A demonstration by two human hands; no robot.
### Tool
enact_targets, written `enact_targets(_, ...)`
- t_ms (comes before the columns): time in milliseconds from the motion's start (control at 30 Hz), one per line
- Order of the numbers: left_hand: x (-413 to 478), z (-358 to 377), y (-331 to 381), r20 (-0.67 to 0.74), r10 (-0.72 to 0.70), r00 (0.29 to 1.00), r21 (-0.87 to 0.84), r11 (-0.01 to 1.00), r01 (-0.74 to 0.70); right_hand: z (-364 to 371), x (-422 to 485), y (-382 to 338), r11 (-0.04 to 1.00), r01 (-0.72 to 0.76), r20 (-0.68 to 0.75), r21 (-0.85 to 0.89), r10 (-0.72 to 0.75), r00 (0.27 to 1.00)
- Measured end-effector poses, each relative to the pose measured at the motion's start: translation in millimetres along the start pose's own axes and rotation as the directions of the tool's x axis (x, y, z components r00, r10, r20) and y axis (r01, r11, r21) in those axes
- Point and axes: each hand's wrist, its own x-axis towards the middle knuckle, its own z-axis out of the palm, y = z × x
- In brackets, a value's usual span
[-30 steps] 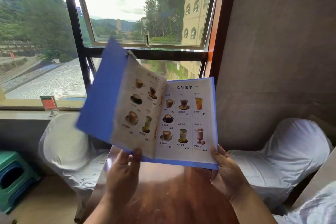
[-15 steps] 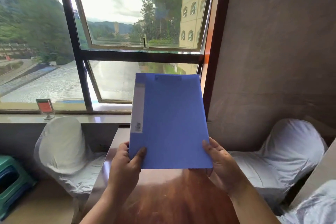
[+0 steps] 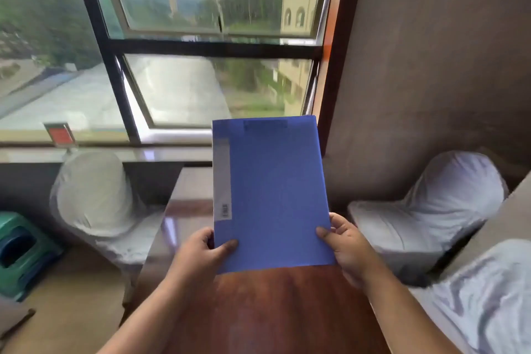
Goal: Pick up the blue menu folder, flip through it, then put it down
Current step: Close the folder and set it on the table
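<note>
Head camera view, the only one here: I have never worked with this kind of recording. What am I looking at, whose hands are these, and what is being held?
There is no machine here. A person wears a wide-angle camera on the head, so the picture looks forward and down over their own arms. That lens bends straight lines, which is why the window leans.

The left hand and the right hand each grip a lower corner of the blue menu folder. The folder is closed, held above the wooden table; whether its bottom edge touches the wood I cannot tell. No other item shows on the visible part of the table.

Around it stand chairs in white covers, a green stool at far left, and a small red sign on the windowsill.
</note>
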Motion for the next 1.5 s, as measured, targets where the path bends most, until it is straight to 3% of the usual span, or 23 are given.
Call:
enact_targets(133, -21, 25, -104, 0.101, -0.219, 0.970, 0.323, 0.930, 0.176, -35, -42, 95, 0.898, -0.220, -0.075, -0.381, 0.207, 0.975)
enact_targets(300, -86, 67, -221, 0.085, -0.404, 0.911, 0.572, 0.768, 0.287, -73, -114, 214, 0.549, -0.431, -0.221, -0.716, 0.408, 0.886)
enact_targets(567, -158, 92, -313, 0.130, -0.623, 0.771, 0.770, 0.554, 0.318, -87, -182, 306, 0.265, -0.516, -0.287, -0.814, 0.589, 0.755)
enact_targets(733, -172, 101, -324, 0.151, -0.638, 0.755, 0.838, 0.488, 0.245, -89, -199, 325, 0.152, -0.529, -0.335, -0.835, 0.622, 0.708)
enact_targets(833, -170, 103, -322, 0.195, -0.608, 0.770, 0.892, 0.437, 0.119, -91, -201, 323, 0.022, -0.482, -0.374, -0.876, 0.600, 0.707)
enact_targets(933, -168, 106, -321, 0.239, -0.596, 0.767, 0.917, 0.397, 0.023, -86, -202, 315, -0.119, -0.363, -0.369, -0.924, 0.524, 0.768)
enact_targets(1067, -165, 119, -318, 0.270, -0.581, 0.768, 0.916, 0.400, -0.019, -66, -210, 319, -0.062, -0.180, -0.186, -0.982, 0.520, 0.834)
enact_targets(1133, -164, 132, -315, 0.293, -0.564, 0.772, 0.910, 0.412, -0.045, -58, -214, 322, -0.007, -0.167, -0.146, -0.986, 0.529, 0.836)
enact_targets(1233, -163, 157, -307, 0.334, -0.538, 0.774, 0.895, 0.438, -0.082, -59, -220, 324, 0.038, -0.249, -0.194, -0.968, 0.518, 0.833)
enact_targets(1500, -163, 212, -292, 0.385, -0.508, 0.770, 0.875, 0.465, -0.131, -105, -230, 316, 0.014, -0.356, -0.308, -0.935, 0.468, 0.828)
